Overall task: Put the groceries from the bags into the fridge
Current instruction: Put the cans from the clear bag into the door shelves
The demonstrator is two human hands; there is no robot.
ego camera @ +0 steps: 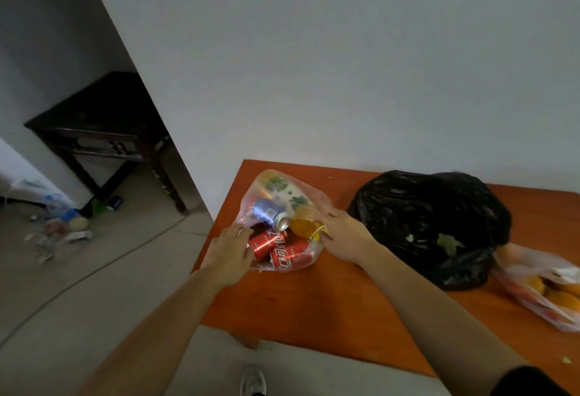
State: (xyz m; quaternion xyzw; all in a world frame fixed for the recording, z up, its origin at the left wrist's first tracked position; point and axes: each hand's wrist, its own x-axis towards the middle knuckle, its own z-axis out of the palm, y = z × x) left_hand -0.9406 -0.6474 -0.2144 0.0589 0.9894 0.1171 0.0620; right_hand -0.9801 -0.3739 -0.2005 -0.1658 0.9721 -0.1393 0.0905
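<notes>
Hands, left [230, 254] and right [343, 235], hold clear bag [261, 182] (cans [270, 243] inside) beside black bag [430, 226]

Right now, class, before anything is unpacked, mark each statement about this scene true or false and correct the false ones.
1. The left hand and right hand are both at the clear bag. True.
2. The black bag lies on the floor. False: it sits on the orange table.
3. Red cans lie inside the clear bag. True.
4. An open fridge stands beside the table. False: no fridge is in view.
</notes>
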